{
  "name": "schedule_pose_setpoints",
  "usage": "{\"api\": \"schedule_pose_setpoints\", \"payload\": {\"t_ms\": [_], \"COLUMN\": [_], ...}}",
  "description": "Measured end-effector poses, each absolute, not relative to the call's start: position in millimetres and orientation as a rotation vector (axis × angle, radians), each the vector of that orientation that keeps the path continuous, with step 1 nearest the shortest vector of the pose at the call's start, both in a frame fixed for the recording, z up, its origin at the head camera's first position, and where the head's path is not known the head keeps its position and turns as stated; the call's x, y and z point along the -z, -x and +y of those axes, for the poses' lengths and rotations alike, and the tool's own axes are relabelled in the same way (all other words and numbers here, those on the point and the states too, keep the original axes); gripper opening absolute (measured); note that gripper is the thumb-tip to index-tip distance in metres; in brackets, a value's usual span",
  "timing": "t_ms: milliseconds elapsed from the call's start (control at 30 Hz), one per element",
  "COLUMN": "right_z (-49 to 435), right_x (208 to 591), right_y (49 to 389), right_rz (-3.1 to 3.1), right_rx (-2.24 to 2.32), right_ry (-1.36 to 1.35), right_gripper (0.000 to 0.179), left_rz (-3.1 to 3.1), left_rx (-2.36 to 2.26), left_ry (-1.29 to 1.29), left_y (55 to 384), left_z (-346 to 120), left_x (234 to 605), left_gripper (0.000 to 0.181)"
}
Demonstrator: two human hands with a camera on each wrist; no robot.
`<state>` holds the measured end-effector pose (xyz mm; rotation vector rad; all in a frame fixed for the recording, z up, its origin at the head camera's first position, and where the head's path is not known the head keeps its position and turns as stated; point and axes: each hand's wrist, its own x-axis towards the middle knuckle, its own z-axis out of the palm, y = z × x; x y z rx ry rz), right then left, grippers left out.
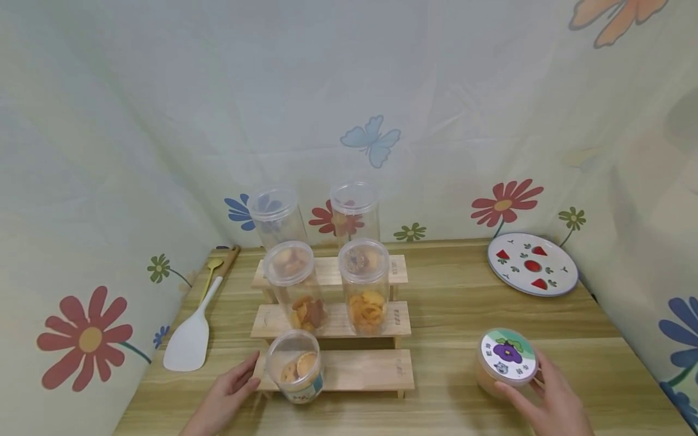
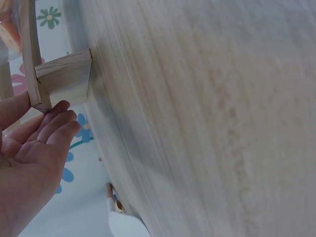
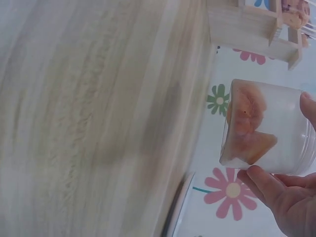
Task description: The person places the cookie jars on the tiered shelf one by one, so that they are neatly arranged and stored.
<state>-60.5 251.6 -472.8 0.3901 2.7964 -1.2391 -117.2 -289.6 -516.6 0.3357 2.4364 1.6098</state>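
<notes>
In the head view my left hand [image 1: 226, 390] is at the left end of the lowest step of a wooden tiered rack [image 1: 365, 370]. The left wrist view shows its thumb above the board and its fingers below, pinching the board's end. Close beside it, a clear jar of biscuits [image 1: 295, 368] overlaps that step. My right hand [image 1: 553, 396] grips a plastic jar [image 1: 507, 357] round its side, thumb opposite fingers. This jar has a flower-printed lid; in the right wrist view, orange-brown pieces [image 3: 249, 113] lie in its bottom and it is raised off the table.
Two jars of snacks [image 1: 368, 312] stand on the middle step and two tall clear jars [image 1: 357, 212] behind. A white spatula [image 1: 188, 339] and a yellow spoon [image 1: 212, 266] lie at the left. A strawberry-patterned plate [image 1: 531, 264] lies back right, near the cloth wall.
</notes>
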Motion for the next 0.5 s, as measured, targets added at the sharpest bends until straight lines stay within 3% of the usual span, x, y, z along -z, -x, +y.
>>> {"api": "schedule_pose_setpoints", "payload": {"t_ms": [500], "right_z": [223], "right_x": [456], "right_y": [53], "right_rz": [3.064], "right_rx": [1.334], "right_ry": [-0.155], "right_gripper": [0.101], "left_rz": [2.43], "left_rx": [-1.604], "left_ry": [-0.296], "left_y": [117], "left_z": [-290], "left_x": [515], "left_gripper": [0.057]}}
